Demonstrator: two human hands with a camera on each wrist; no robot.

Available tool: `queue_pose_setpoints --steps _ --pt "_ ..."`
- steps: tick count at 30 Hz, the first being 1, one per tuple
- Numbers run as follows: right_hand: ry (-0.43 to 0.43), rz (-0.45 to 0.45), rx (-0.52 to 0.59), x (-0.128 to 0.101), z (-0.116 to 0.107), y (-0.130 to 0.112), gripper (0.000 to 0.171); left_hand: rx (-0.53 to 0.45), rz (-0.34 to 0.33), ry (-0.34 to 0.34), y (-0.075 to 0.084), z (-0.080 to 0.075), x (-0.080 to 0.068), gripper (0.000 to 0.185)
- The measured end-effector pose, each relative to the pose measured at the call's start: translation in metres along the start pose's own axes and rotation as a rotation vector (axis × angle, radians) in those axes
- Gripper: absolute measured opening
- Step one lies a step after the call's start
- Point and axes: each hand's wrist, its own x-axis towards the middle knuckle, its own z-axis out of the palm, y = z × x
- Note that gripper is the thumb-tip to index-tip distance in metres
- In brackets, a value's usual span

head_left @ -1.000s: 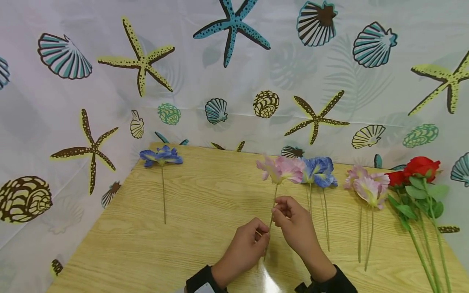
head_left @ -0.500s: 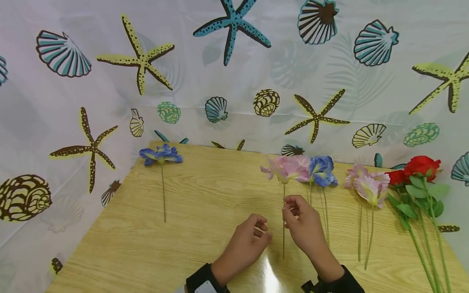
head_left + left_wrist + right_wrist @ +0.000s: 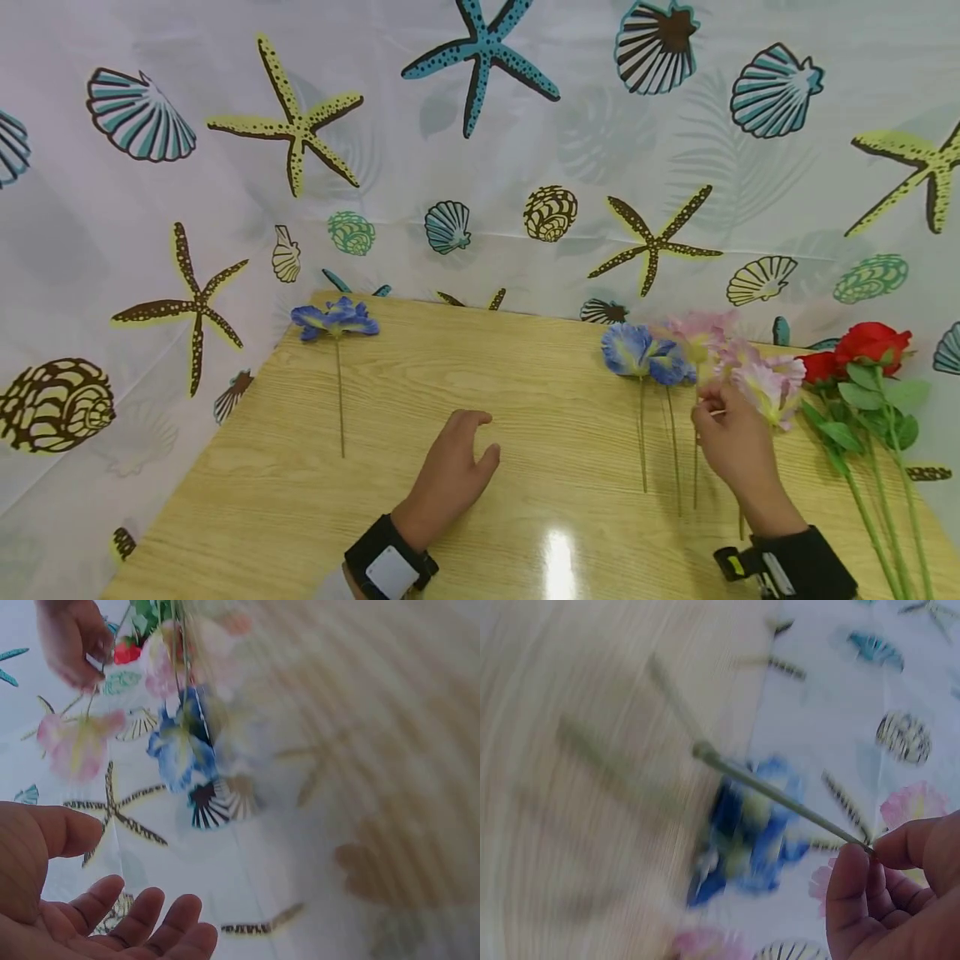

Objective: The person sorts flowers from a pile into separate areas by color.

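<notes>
My right hand (image 3: 735, 429) pinches the thin stem of a pink artificial flower (image 3: 701, 329), holding it upright between the blue flowers and the pink ones on the right. In the right wrist view, thumb and fingertips meet on the green stem (image 3: 780, 796). Two blue flowers (image 3: 628, 350) lie just left of it, their stems toward me. Pink flowers (image 3: 768, 383) on its right are partly covered by the hand. My left hand (image 3: 450, 467) hovers over the middle of the table, fingers spread and holding nothing; the left wrist view shows its loose fingers (image 3: 146, 915).
A single blue flower (image 3: 337, 319) lies at the table's back left. Red roses (image 3: 873, 346) with leafy green stems lie at the right edge. Behind the wooden table (image 3: 480, 375) hangs a white curtain (image 3: 510, 158) printed with shells and starfish.
The left hand has let go of the pink flower's stem and drawn back to the left. The right hand has carried the flower rightward, past the blue flowers to the pink ones.
</notes>
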Motion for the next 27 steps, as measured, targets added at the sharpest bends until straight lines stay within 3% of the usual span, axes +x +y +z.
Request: queue_pose_setpoints --steps 4,7,11,14,20,27 --pt "0.077 0.036 -0.102 0.014 -0.026 0.036 0.034 0.101 -0.001 0.092 -0.023 -0.023 0.003 0.037" --pt "0.088 0.074 -0.143 0.019 -0.042 0.060 0.036 0.162 -0.035 0.151 -0.045 -0.047 0.005 0.038" --pt "0.069 0.145 -0.167 0.022 -0.057 0.082 0.039 0.250 -0.135 0.179 -0.073 -0.078 0.009 0.041" --pt "0.071 0.162 -0.194 0.023 -0.062 0.093 0.037 0.313 -0.219 0.158 -0.084 -0.094 0.009 0.045" --pt "0.027 0.175 -0.214 0.026 -0.059 0.109 0.037 0.434 -0.326 0.102 -0.088 -0.104 0.003 0.037" --pt "-0.059 0.265 -0.219 0.028 -0.055 0.120 0.041 0.492 -0.344 0.082 -0.091 -0.104 0.000 0.032"
